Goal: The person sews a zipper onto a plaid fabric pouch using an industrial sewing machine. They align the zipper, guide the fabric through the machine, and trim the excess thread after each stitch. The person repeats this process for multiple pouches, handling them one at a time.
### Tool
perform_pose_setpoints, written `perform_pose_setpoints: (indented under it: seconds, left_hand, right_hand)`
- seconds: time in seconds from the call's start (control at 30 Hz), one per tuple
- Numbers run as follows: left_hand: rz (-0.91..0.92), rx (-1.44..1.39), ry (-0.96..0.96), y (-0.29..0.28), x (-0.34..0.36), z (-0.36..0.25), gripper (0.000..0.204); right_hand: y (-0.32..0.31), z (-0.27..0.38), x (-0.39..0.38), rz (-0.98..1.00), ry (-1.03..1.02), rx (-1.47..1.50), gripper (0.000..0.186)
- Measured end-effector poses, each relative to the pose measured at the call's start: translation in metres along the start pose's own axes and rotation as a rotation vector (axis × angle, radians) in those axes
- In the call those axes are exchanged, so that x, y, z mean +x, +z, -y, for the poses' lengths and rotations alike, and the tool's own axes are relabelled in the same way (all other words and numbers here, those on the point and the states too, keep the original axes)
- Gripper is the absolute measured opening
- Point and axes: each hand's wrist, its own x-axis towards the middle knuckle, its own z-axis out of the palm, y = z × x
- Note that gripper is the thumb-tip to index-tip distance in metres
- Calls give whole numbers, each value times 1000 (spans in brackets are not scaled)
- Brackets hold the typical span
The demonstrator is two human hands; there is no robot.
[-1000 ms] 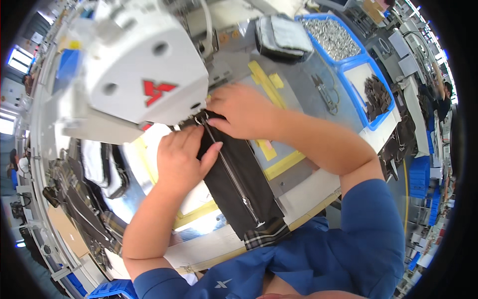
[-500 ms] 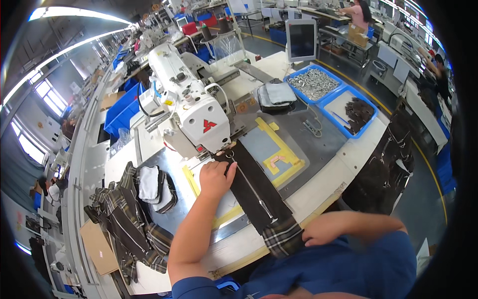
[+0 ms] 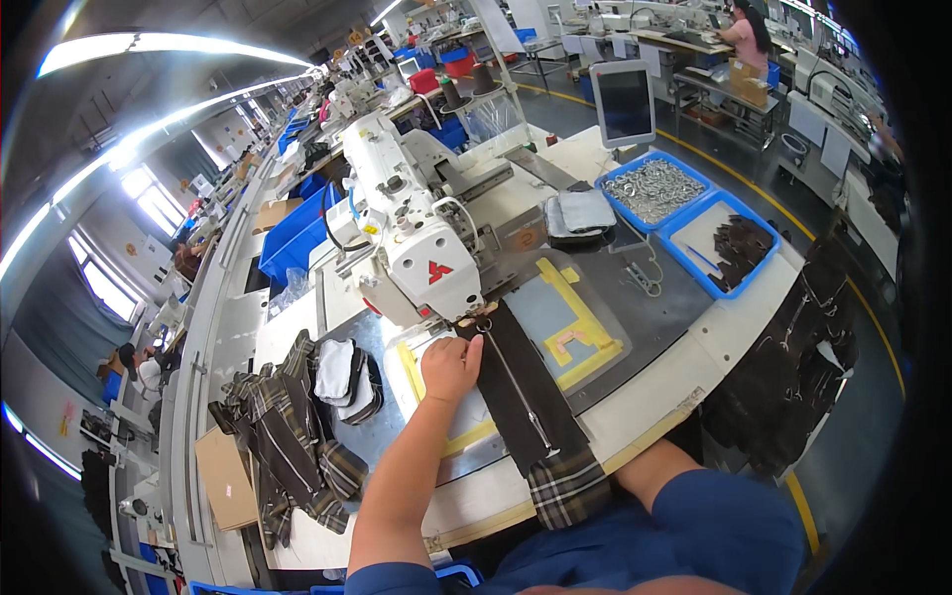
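A dark brown fabric strip (image 3: 511,397) runs from under the white sewing machine head (image 3: 431,268) toward me. A thin silver line, like a zipper or chain, lies along it, with a ring near the machine. Its near end is a plaid piece (image 3: 568,491) hanging over the table edge. My left hand (image 3: 451,369) rests at the strip's left edge close to the machine head, thumb apart and fingers laid down against the cloth. Only the right forearm (image 3: 656,470) shows; my right hand is hidden below the table edge.
To the left lie plaid and brown pieces (image 3: 288,436) beside stacked pale pads (image 3: 347,379). On the right are a blue tray of silver metal parts (image 3: 654,188) and a blue tray of brown pieces (image 3: 739,253). Dark garments (image 3: 783,387) hang beyond the table's right edge.
My right hand has left the plaid end and gone down below the table edge. The left hand stays by the machine. The whole view has shifted slightly.
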Motion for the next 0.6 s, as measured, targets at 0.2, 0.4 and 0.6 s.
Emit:
perform_pose_setpoints:
  seconds: [0.2, 0.4, 0.6]
  left_hand:
    - [14, -28, -43, 1, 2, 2, 39]
    - [49, -58, -56, -2, 3, 0, 35]
    - [50, -54, -38, 1, 3, 0, 32]
  right_hand:
    - [37, 0, 25, 3, 43, 150, 59]
    - [49, -6, 21, 19, 71, 167, 58]
    - [45, -3, 25, 14, 77, 194, 57]
